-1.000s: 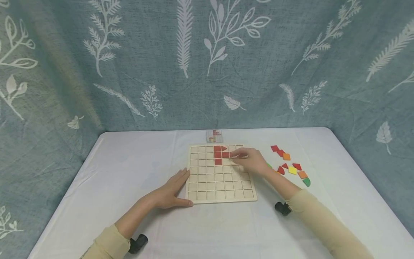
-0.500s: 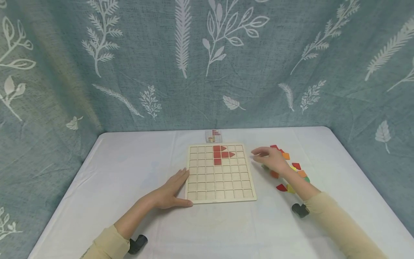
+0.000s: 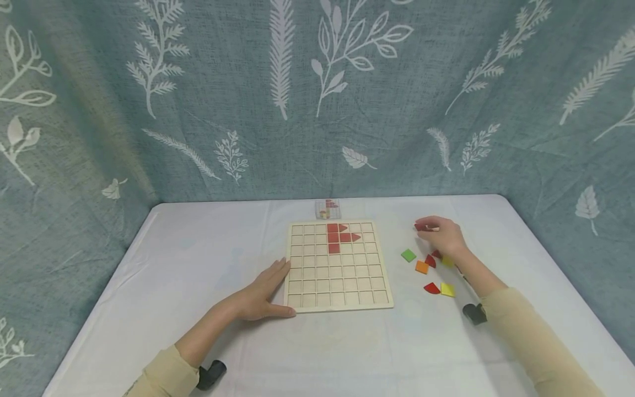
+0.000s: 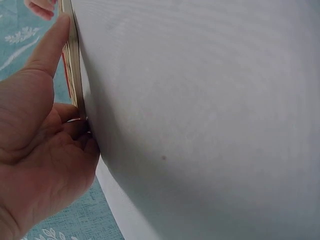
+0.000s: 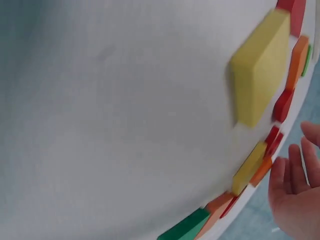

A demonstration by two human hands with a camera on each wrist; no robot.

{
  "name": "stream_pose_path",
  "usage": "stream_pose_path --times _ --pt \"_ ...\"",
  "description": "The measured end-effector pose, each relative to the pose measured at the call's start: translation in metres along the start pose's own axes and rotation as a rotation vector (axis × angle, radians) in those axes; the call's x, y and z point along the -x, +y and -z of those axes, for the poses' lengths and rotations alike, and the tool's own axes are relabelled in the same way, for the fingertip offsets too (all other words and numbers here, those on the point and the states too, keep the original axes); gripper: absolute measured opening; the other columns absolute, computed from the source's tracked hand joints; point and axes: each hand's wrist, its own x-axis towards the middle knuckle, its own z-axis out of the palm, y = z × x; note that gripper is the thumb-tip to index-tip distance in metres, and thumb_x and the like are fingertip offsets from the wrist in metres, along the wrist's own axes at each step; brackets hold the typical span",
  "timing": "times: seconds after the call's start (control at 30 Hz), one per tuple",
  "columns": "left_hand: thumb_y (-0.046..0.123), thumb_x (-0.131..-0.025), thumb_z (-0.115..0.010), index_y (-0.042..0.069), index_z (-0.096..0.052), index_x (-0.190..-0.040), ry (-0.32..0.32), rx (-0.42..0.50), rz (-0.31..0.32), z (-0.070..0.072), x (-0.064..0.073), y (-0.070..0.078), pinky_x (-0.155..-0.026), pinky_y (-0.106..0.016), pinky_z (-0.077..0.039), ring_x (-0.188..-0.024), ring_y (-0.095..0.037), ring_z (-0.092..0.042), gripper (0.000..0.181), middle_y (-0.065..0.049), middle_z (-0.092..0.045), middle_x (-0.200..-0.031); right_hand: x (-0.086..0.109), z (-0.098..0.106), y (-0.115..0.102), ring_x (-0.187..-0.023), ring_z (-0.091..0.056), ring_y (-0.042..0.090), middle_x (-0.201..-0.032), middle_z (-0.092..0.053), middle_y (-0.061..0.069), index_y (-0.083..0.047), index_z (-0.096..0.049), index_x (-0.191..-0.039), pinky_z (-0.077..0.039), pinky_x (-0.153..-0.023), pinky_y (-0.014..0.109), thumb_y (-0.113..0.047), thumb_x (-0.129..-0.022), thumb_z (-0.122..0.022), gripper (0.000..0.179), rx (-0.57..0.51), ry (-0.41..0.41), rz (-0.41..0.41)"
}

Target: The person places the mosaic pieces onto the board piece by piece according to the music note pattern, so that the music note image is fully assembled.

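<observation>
My left hand rests with spread fingers along the left edge of a wooden grid board; its thumb lies at the near corner. In the left wrist view, that hand touches the board's side. Several red tiles, squares and triangles, fill cells near the board's top. Right of the board, my right hand pinches a red square tile between thumb and fingertips, close to the tabletop. The right wrist view shows this hand at the right edge, the pinched tile hidden there.
Loose tiles lie around the right hand: a green square, an orange square, a red quarter-round and a yellow square. A small clear-looking pattern card sits behind the board. A patterned curtain surrounds the white table.
My right hand has left the board and moved right to the red tile among the loose pieces. A red triangle stays behind in the board's second row. The left hand keeps its place.
</observation>
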Motion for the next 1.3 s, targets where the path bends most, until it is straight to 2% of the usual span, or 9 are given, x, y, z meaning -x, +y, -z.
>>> stream_pose_path --times 0.07,0.1,0.2,0.3,0.37,0.5,0.77,1.1,1.3 --pt "0.045 -0.081 -0.076 -0.002 -0.013 -0.154 0.001 0.001 -0.004 0.0 0.0 0.0 -0.117 -0.056 -0.011 -0.147 -0.039 -0.003 0.108 -0.022 -0.006 -0.161 -0.002 0.002 0.002 -0.094 -0.057 0.038 -0.135 -0.052 0.023 -0.005 -0.059 -0.131 -0.052 -0.061 0.028 -0.014 -0.097 -0.06 0.035 0.006 0.008 -0.017" --pt "0.045 -0.081 -0.076 -0.002 -0.013 -0.155 0.001 -0.001 0.0 0.0 0.0 0.0 -0.117 -0.055 -0.01 -0.148 -0.038 -0.002 0.108 -0.021 -0.006 -0.161 -0.003 0.003 0.003 -0.099 -0.057 0.04 -0.136 -0.05 0.024 -0.005 -0.058 -0.131 -0.053 -0.063 0.029 -0.014 -0.096 -0.06 0.036 0.015 0.012 -0.019" --pt "0.045 -0.08 -0.076 -0.002 -0.014 -0.154 0.007 0.002 -0.005 0.0 0.0 0.0 -0.117 -0.056 -0.01 -0.147 -0.039 -0.003 0.108 -0.022 -0.007 -0.161 -0.005 0.004 0.005 -0.117 -0.049 0.041 -0.136 -0.048 0.029 -0.002 -0.058 -0.131 -0.054 -0.079 0.039 -0.012 -0.095 -0.06 0.037 0.058 0.029 -0.001" --pt "0.045 -0.08 -0.077 -0.001 -0.014 -0.155 0.008 0.002 0.004 -0.001 0.0 0.0 -0.118 -0.054 -0.01 -0.148 -0.038 -0.003 0.108 -0.021 -0.007 -0.161 -0.007 0.004 0.006 -0.121 -0.045 0.042 -0.136 -0.048 0.028 -0.002 -0.057 -0.132 -0.051 -0.091 0.05 -0.011 -0.096 -0.059 0.038 0.078 0.019 -0.006" --pt "0.045 -0.08 -0.077 -0.001 -0.014 -0.155 0.006 0.006 0.003 -0.002 0.0 -0.001 -0.117 -0.055 -0.01 -0.148 -0.038 -0.003 0.108 -0.021 -0.007 -0.161 -0.008 0.004 0.007 -0.122 -0.045 0.043 -0.136 -0.049 0.028 -0.002 -0.057 -0.133 -0.048 -0.096 0.053 -0.01 -0.096 -0.059 0.038 0.095 0.014 -0.001" --pt "0.045 -0.08 -0.077 0.0 -0.014 -0.155 0.005 0.004 0.005 -0.002 0.0 -0.002 -0.118 -0.055 -0.011 -0.148 -0.038 -0.002 0.108 -0.02 -0.006 -0.161 -0.01 0.002 0.008 -0.118 -0.049 0.041 -0.132 -0.054 0.026 -0.002 -0.058 -0.131 -0.049 -0.094 0.051 -0.01 -0.096 -0.059 0.035 0.113 0.008 0.014" --pt "0.046 -0.08 -0.076 0.0 -0.014 -0.155 0.003 -0.001 0.01 -0.001 0.0 -0.002 -0.118 -0.055 -0.011 -0.148 -0.037 -0.002 0.108 -0.019 -0.007 -0.162 -0.011 0.0 0.008 -0.104 -0.053 0.035 -0.121 -0.059 0.022 -0.002 -0.06 -0.129 -0.055 -0.081 0.038 -0.014 -0.096 -0.062 0.035 0.118 0.021 0.039" --pt "0.047 -0.079 -0.077 0.001 -0.016 -0.155 0.006 -0.006 0.025 0.0 0.0 -0.001 -0.118 -0.053 -0.01 -0.148 -0.036 -0.003 0.107 -0.018 -0.007 -0.162 -0.014 -0.005 0.008 -0.106 -0.054 0.037 -0.121 -0.061 0.023 0.001 -0.061 -0.125 -0.053 -0.088 0.046 -0.016 -0.095 -0.064 0.035 0.133 0.036 0.072" --pt "0.047 -0.079 -0.077 0.001 -0.016 -0.155 0.004 0.0 0.033 0.001 0.0 0.0 -0.118 -0.054 -0.01 -0.148 -0.036 -0.003 0.108 -0.017 -0.007 -0.162 -0.01 -0.01 -0.002 -0.104 -0.055 0.034 -0.121 -0.062 0.02 -0.001 -0.062 -0.125 -0.052 -0.085 0.041 -0.021 -0.094 -0.066 0.037 0.076 0.027 0.064"
